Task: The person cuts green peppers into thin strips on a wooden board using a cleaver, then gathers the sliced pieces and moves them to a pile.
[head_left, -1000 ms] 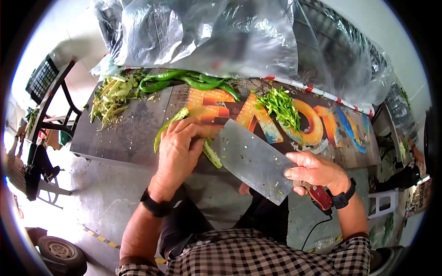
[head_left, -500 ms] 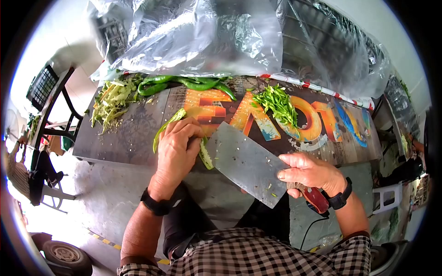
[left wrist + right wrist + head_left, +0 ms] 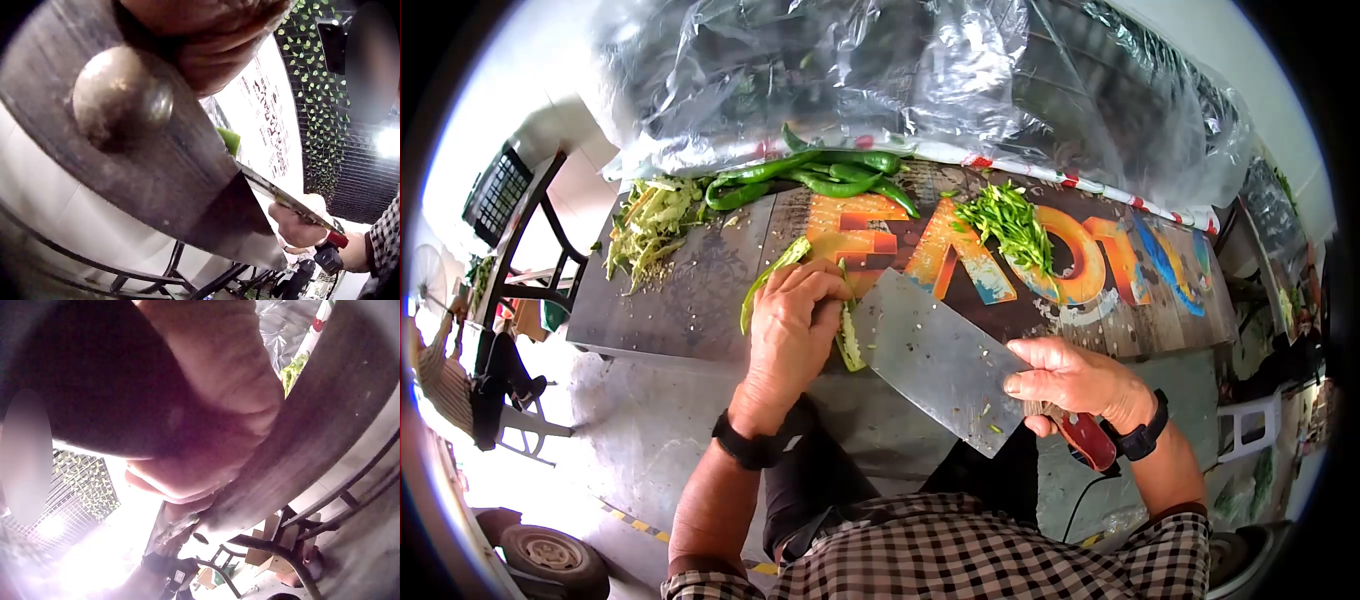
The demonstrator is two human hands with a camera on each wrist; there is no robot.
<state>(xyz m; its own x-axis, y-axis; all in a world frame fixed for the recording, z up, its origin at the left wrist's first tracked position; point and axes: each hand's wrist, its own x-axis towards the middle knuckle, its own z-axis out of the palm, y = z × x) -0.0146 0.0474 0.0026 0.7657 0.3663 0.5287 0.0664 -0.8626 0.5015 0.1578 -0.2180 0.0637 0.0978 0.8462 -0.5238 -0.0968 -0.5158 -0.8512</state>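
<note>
Cleaver (image 3: 940,350) has edged left; our right hand (image 3: 1085,385) grips its handle, curled left hand (image 3: 792,330) holds split green pepper (image 3: 850,342) on table (image 3: 670,315). Looks light, crisp, slick inside: we'd pinch skin mid-length.

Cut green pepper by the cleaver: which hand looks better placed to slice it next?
Probably the right: the right hand grips the cleaver, its blade beside the pepper, while the left hand curls over the pepper.
</note>
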